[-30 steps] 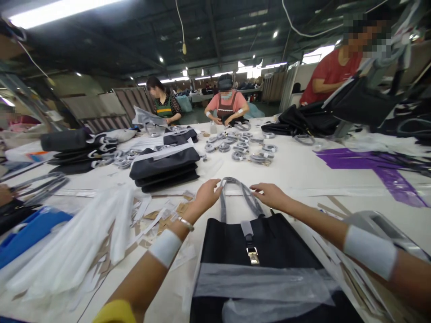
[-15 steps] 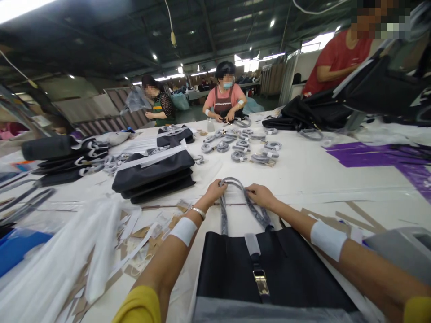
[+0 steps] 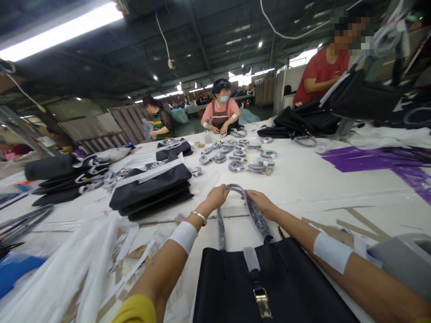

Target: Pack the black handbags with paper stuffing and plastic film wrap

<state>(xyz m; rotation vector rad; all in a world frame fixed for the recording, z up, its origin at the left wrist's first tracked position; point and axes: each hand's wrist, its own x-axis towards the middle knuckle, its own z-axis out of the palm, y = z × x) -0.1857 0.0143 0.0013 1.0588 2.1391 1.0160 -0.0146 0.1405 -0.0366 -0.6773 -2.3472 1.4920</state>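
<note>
A black handbag [image 3: 286,278] lies in front of me with a gold buckle [image 3: 261,303] on its strap. Its handles [image 3: 257,217], wrapped in clear film, arch up from the far edge of the bag. My left hand [image 3: 216,197] is closed on the left side of the arch, fingers pinching it near the top. On the other side, my right hand [image 3: 261,202] grips the handle, its fingertips partly hidden behind it. A gold-and-white tab [image 3: 251,259] of wrapping covers the strap above the buckle.
Stacked black bags [image 3: 151,190] stand ahead on the left, and coiled grey handles [image 3: 237,154] lie across the table [image 3: 303,179]. Paper scraps and white foam sheets [image 3: 74,264] are at left, purple sheets [image 3: 357,157] at right. Several co-workers are around the table.
The view has tilted up slightly, so the bag sits lower in the picture. The right hand has closed in on the handle; the left keeps its hold.
</note>
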